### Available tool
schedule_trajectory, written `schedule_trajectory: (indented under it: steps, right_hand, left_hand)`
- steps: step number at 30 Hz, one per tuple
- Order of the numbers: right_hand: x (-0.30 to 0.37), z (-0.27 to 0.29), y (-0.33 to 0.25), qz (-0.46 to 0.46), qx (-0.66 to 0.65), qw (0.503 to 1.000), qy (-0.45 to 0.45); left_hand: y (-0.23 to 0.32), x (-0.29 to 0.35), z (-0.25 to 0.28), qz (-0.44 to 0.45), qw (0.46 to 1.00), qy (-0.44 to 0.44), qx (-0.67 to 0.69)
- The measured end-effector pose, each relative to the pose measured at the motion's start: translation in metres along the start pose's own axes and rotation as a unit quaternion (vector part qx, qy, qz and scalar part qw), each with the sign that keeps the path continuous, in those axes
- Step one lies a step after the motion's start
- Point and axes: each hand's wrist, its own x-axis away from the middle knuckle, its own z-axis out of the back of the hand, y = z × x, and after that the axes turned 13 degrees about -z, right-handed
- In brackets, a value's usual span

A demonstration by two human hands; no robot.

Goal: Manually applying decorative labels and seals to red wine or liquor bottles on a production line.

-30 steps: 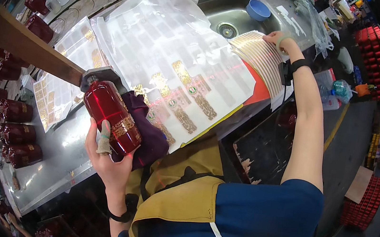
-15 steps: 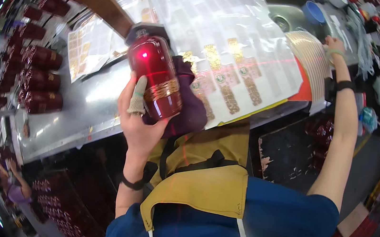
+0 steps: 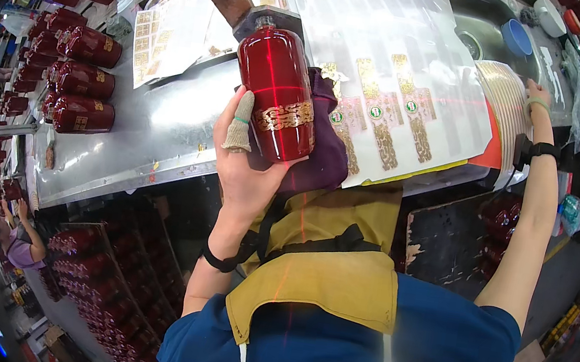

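Observation:
My left hand (image 3: 250,176) is wrapped round a glossy dark red bottle (image 3: 275,69) with a gold patterned band round its lower part. A knitted cover sits on one finger. The bottle lies tilted, its neck against a dark holder (image 3: 256,19) on a wooden post, and a thin red light line runs across it. Beneath it is a dark purple cloth (image 3: 327,149). At the sink's near edge, beside a striped ribbed sheet (image 3: 500,99), my right hand (image 3: 538,96) has its fingers bunched; what they hold, if anything, cannot be made out.
Gold-and-pink decal strips (image 3: 379,112) lie on a white sheet right of the bottle. A metal sink (image 3: 466,14) holds a blue bowl (image 3: 518,37). Several red bottles (image 3: 87,81) stand at left on the metal table (image 3: 141,139). Another person (image 3: 22,241) works at far left.
The whole view has shifted, so the scene sits further right. The bottle stays in my left hand against the holder, and my right hand stays by the sink edge.

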Motion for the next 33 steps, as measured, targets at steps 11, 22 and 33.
schedule_trajectory:
  steps: [11, 22, 33]
  right_hand:
    - [0.32, 0.086, -0.066, 0.291, -0.18, 0.931, -0.129]
    - [0.444, 0.138, -0.087, 0.437, -0.22, 0.832, -0.26]
    - [0.492, 0.09, -0.091, 0.398, -0.261, 0.812, -0.338]
  left_hand:
    - [-0.009, 0.006, -0.001, 0.002, 1.0, -0.004, 0.018]
    - [-0.008, 0.015, -0.009, 0.078, 0.989, 0.023, 0.121]
    - [-0.009, 0.028, -0.014, 0.102, 0.986, 0.05, 0.122]
